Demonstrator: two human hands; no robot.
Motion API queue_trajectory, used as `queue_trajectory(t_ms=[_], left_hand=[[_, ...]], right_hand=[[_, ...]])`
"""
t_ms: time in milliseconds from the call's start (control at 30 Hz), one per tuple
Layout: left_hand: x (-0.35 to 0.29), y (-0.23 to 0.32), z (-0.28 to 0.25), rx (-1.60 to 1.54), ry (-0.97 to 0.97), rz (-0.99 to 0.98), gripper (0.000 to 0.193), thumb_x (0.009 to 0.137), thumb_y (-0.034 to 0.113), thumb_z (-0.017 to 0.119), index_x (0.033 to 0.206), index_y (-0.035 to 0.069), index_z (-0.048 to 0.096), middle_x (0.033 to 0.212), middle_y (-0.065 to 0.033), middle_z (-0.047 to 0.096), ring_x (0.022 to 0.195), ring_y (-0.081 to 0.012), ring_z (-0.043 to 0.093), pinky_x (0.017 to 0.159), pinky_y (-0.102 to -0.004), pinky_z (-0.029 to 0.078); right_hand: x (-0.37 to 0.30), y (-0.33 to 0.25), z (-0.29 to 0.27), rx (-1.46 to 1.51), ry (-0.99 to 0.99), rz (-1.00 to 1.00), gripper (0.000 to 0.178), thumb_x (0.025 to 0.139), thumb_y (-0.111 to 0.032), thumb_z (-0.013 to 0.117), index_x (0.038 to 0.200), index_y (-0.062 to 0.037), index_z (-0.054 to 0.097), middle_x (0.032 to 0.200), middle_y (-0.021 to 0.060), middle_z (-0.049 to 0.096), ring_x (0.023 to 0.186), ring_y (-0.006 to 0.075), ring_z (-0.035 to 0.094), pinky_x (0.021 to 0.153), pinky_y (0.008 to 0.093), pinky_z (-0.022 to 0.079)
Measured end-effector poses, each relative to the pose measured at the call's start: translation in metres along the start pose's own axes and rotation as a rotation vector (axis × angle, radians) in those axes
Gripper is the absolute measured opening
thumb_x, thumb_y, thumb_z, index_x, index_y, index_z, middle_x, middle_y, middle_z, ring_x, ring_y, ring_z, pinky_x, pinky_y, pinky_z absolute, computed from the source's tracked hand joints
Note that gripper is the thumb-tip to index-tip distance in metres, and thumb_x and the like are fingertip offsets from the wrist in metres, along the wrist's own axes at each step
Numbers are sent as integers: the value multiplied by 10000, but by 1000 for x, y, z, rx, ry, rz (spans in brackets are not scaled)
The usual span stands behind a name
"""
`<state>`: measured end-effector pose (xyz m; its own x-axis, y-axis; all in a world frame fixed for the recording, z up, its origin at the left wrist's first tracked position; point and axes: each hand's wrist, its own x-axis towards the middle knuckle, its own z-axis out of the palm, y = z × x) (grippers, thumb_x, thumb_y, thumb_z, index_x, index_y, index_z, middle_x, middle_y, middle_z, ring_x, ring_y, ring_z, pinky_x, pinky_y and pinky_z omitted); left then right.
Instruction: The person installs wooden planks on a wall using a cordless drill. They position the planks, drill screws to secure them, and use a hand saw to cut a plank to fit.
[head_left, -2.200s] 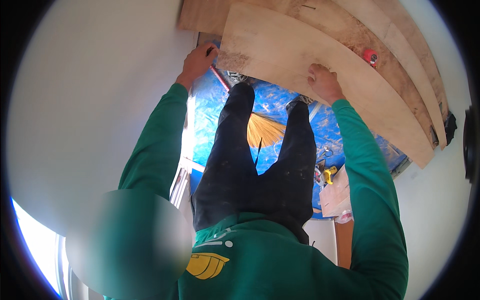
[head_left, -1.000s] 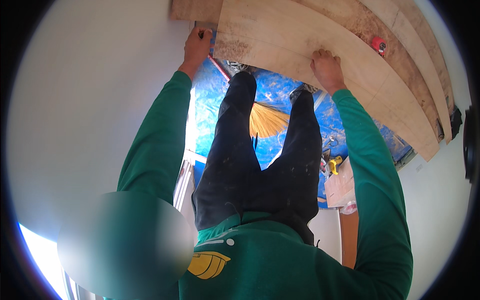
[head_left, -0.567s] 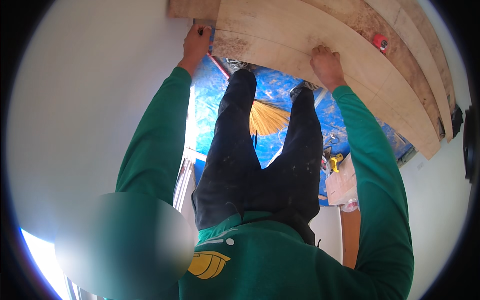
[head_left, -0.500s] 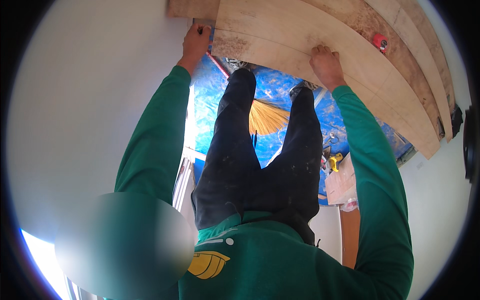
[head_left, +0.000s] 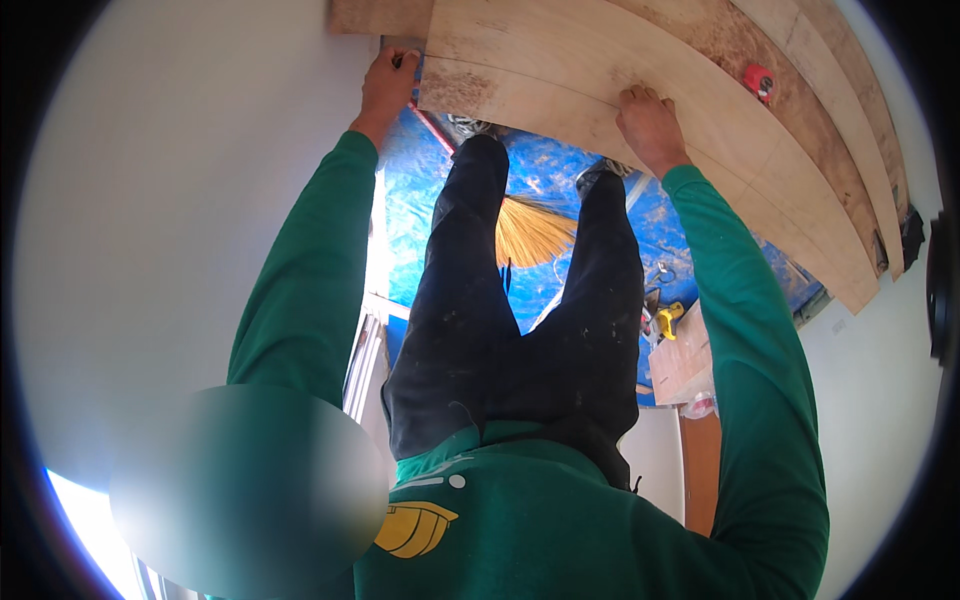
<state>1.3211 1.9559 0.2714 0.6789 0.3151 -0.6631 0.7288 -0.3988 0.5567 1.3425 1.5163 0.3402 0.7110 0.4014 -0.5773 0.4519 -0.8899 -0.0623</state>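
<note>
A long plywood board [head_left: 540, 60] with a thin line along it spans the top of the view. At its left end, beside the wall, my left hand [head_left: 388, 88] is closed, with something small and dark at its fingertips that I cannot make out. My right hand [head_left: 652, 128] rests on the board's face near its lower edge. Its fingers are curled and the underside is hidden, so anything held in them does not show.
A red tape measure [head_left: 759, 83] lies on further boards at the upper right. Blue sheeting [head_left: 540, 165] covers the floor, with a straw broom [head_left: 530, 235] between my legs. A yellow-handled tool [head_left: 668, 318] lies by a wood offcut [head_left: 682, 362]. White wall [head_left: 180, 220] rises at left.
Both hands keep their places at the board, their grips looking the same. The view has shifted only slightly.
</note>
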Motion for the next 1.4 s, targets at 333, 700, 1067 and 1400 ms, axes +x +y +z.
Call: queue_trajectory(t_ms=[333, 700, 1067, 1400], left_hand=[[13, -4, -1, -44, -121, -6, 433, 1069, 341, 696, 1319, -12, 710, 1190, -146, 803, 911, -235, 805, 792, -365, 625], [10, 5, -6, -17, -115, -36, 398, 1064, 342, 701, 1263, -2, 715, 1113, -118, 787, 866, -226, 796, 689, -359, 601], [-105, 98, -67, -8, -91, -9, 312, 1087, 350, 677, 1230, 73, 687, 1086, -48, 733, 870, -145, 714, 691, -297, 541], [-234, 401, -108, -410, -119, 368, 271, 1154, 358, 606, 1274, 122, 668, 1140, -39, 723, 809, -108, 641, 701, -265, 507]], right_hand=[[-31, -11, -38, -58, 128, -52, 182, 942, -92, 665, 1092, -40, 753, 1216, 78, 643, 1171, 266, 662, 952, 486, 551], [-114, -29, -109, 243, 373, -40, 185, 934, -125, 716, 1101, -46, 721, 1240, 66, 645, 1158, 289, 643, 969, 495, 503], [-359, -70, -43, 692, 99, 708, 111, 942, -151, 703, 1007, -61, 695, 1161, 132, 631, 1134, 386, 649, 874, 580, 526], [-508, -51, 29, 1054, 310, 1184, 151, 903, -167, 709, 887, -17, 726, 1118, 213, 669, 1053, 454, 667, 923, 557, 560]])
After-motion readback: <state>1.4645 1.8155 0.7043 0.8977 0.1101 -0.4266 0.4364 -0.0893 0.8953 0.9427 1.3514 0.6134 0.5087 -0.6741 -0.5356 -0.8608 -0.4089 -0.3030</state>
